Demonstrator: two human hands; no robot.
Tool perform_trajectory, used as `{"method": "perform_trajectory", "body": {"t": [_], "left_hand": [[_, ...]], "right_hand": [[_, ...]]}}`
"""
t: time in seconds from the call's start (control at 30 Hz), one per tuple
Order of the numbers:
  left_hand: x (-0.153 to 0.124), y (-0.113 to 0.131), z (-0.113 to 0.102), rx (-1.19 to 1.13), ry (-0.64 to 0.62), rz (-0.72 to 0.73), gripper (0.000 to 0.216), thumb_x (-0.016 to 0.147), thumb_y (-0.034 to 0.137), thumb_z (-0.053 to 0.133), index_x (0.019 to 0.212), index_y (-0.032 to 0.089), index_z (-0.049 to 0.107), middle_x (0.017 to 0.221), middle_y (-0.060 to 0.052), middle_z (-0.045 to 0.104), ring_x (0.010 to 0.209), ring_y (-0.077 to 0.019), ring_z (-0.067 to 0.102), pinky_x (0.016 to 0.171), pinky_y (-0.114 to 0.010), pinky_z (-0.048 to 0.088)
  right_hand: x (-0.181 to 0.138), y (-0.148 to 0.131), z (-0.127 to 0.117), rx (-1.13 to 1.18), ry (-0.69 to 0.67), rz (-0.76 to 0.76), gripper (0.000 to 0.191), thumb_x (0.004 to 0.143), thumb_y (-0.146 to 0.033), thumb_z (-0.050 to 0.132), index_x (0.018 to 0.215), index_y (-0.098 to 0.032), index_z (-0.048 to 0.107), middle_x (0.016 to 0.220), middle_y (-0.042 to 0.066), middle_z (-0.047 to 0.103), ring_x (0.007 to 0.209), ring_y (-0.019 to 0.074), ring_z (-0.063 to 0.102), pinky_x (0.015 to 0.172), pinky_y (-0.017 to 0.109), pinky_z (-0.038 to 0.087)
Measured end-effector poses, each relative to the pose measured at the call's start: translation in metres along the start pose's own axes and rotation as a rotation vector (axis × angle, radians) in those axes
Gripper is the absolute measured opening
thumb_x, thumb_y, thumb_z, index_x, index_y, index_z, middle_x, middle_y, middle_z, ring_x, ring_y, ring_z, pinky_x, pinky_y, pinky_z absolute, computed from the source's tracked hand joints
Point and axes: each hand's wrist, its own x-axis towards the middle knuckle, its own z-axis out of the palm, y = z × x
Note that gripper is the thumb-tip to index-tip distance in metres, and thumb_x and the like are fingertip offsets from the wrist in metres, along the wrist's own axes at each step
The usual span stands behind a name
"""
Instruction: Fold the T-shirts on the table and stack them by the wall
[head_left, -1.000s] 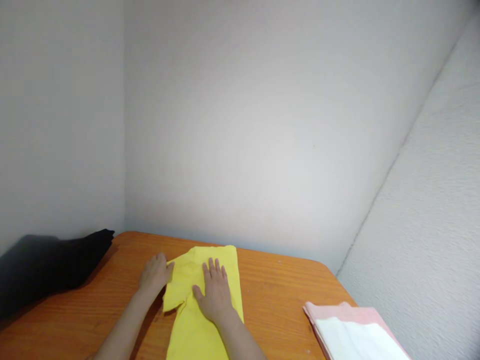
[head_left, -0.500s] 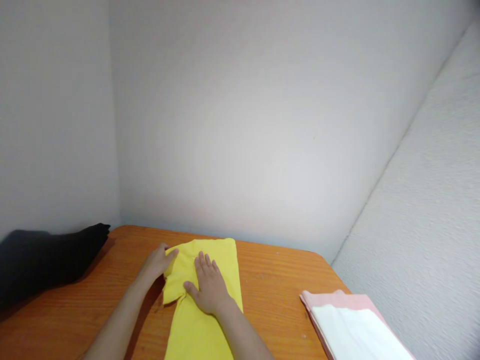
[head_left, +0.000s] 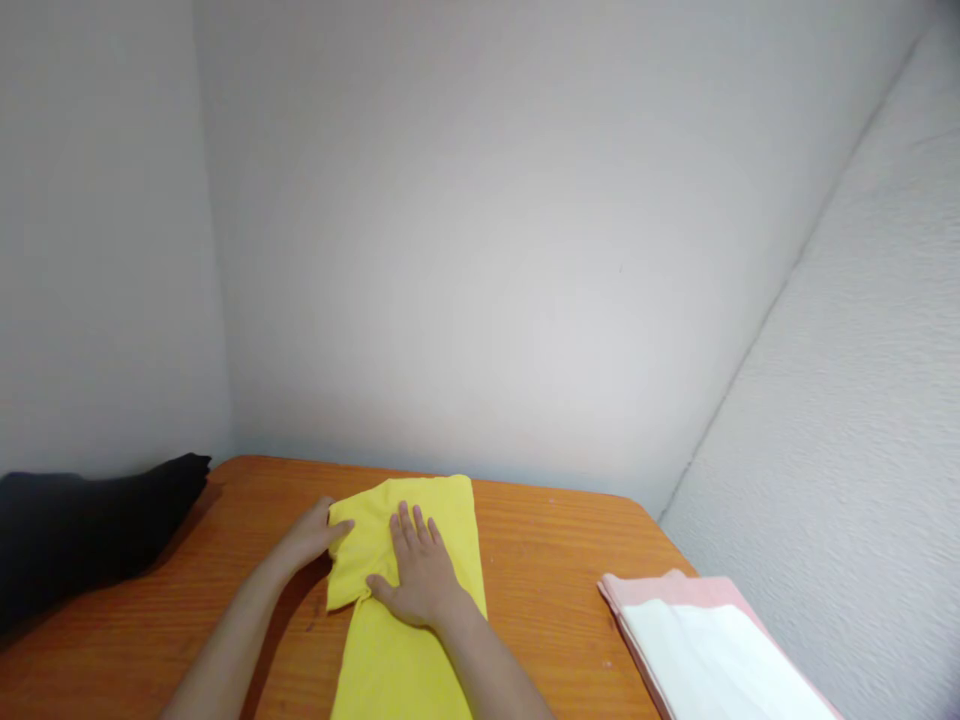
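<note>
Yellow, flat-folded cloth garment [head_left: 397, 650]: press evenly with flat, open right hand [head_left: 420, 578], straightening left edge [head_left: 340, 511] pinched in left hand [head_left: 311, 534].

A: ngl the near edge of the table [head_left: 555, 560] was out of view, and the yellow cloth [head_left: 397, 665] got chopped off down there too?

B: yep, same with both forearms [head_left: 236, 620]. The fingers of the left hand [head_left: 306, 537] mostly hid behind the cloth's edge, and the right hand [head_left: 424, 580] covered a patch of it.

A: and the black fabric [head_left: 90, 530] by the left edge?

B: cropped, too dark to read any folds. The pink-and-white cloth [head_left: 701, 640] near the right edge lost its near end.
</note>
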Motion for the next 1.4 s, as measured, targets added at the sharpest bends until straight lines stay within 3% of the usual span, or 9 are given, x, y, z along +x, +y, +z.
{"method": "perform_trajectory", "body": {"t": [0.23, 0.47, 0.57, 0.67, 0.73, 0.83, 1.0, 1.13, 1.4], "left_hand": [[-0.001, 0.031, 0.029, -0.120, 0.051, 0.039, 0.024, 0.075, 0.032, 0.056, 0.092, 0.022, 0.043, 0.081, -0.001, 0.063, 0.074, -0.0191, 0.066, 0.066, -0.031, 0.053], [-0.021, 0.055, 0.075, -0.174, -0.125, 0.074, 0.048, 0.072, 0.046, 0.066, 0.105, 0.021, 0.042, 0.068, 0.004, 0.060, 0.061, -0.0184, 0.063, 0.060, -0.031, 0.050], [-0.021, 0.051, 0.071, -0.225, -0.194, 0.018, 0.039, 0.078, 0.053, 0.057, 0.096, 0.021, 0.042, 0.068, 0.001, 0.063, 0.062, -0.0188, 0.064, 0.060, -0.031, 0.050], [-0.018, 0.045, 0.061, -0.232, -0.242, 0.016, 0.023, 0.083, 0.043, 0.050, 0.087, 0.022, 0.042, 0.079, -0.004, 0.067, 0.072, -0.0176, 0.067, 0.064, -0.030, 0.051], [-0.017, 0.042, 0.057, -0.186, -0.311, 0.060, 0.011, 0.079, 0.027, 0.050, 0.084, 0.021, 0.043, 0.087, -0.005, 0.067, 0.079, -0.0166, 0.067, 0.069, -0.029, 0.051], [-0.017, 0.040, 0.056, -0.084, -0.383, 0.133, 0.024, 0.061, 0.008, 0.051, 0.081, 0.020, 0.049, 0.087, -0.003, 0.064, 0.084, -0.0164, 0.063, 0.077, -0.029, 0.050], [-0.024, 0.045, 0.057, 0.096, -0.394, 0.242, 0.041, 0.048, 0.004, 0.055, 0.086, 0.021, 0.060, 0.097, -0.003, 0.063, 0.103, -0.0236, 0.055, 0.094, -0.037, 0.043], [-0.033, 0.054, 0.053, 0.409, -0.384, 0.386, 0.044, 0.057, 0.013, 0.064, 0.099, 0.027, 0.064, 0.126, -0.005, 0.057, 0.125, -0.0289, 0.042, 0.106, -0.042, 0.033], [-0.039, 0.054, 0.048, 0.535, -0.432, 0.421, 0.046, 0.063, 0.020, 0.066, 0.109, 0.025, 0.062, 0.158, -0.007, 0.025, 0.145, -0.0295, 0.019, 0.116, -0.047, 0.019]], "right_hand": [[-0.004, -0.005, -0.001, -0.030, 0.028, 0.005, 0.085, 0.092, -0.064, 0.035, 0.153, -0.012, 0.010, 0.158, 0.011, -0.001, 0.145, 0.0309, 0.000, 0.118, 0.053, 0.007], [-0.003, -0.009, -0.004, 0.023, 0.021, -0.014, 0.077, 0.091, -0.056, 0.043, 0.154, -0.026, 0.009, 0.159, 0.005, 0.009, 0.145, 0.0330, -0.002, 0.116, 0.058, 0.006], [-0.003, -0.007, -0.011, 0.026, -0.030, -0.034, 0.069, 0.091, -0.051, 0.044, 0.152, -0.036, 0.013, 0.159, -0.001, 0.012, 0.145, 0.0336, -0.001, 0.113, 0.064, 0.008], [-0.003, -0.006, -0.033, -0.014, -0.131, 0.001, 0.067, 0.085, -0.053, 0.054, 0.146, -0.035, 0.034, 0.155, 0.004, 0.030, 0.143, 0.0372, 0.017, 0.109, 0.065, 0.021], [-0.005, -0.006, -0.055, -0.043, -0.274, 0.068, 0.058, 0.082, -0.054, 0.058, 0.132, -0.025, 0.056, 0.138, 0.013, 0.053, 0.130, 0.0376, 0.044, 0.101, 0.056, 0.039], [-0.011, -0.005, -0.088, -0.039, -0.425, 0.165, 0.042, 0.083, -0.054, 0.059, 0.106, -0.022, 0.072, 0.107, 0.012, 0.070, 0.100, 0.0307, 0.065, 0.080, 0.040, 0.053], [-0.023, 0.000, -0.112, 0.023, -0.201, 0.235, 0.040, 0.075, -0.044, 0.071, 0.109, -0.024, 0.069, 0.108, 0.006, 0.070, 0.095, 0.0237, 0.066, 0.074, 0.031, 0.051], [-0.020, -0.008, -0.109, 0.060, -0.106, 0.086, 0.033, 0.074, -0.032, 0.072, 0.106, -0.022, 0.069, 0.101, 0.004, 0.070, 0.091, 0.0197, 0.065, 0.075, 0.026, 0.049], [-0.013, -0.026, -0.093, -0.043, -0.371, 0.001, 0.046, 0.078, -0.040, 0.070, 0.121, -0.025, 0.064, 0.112, 0.006, 0.070, 0.099, 0.0260, 0.066, 0.077, 0.030, 0.051]]}}
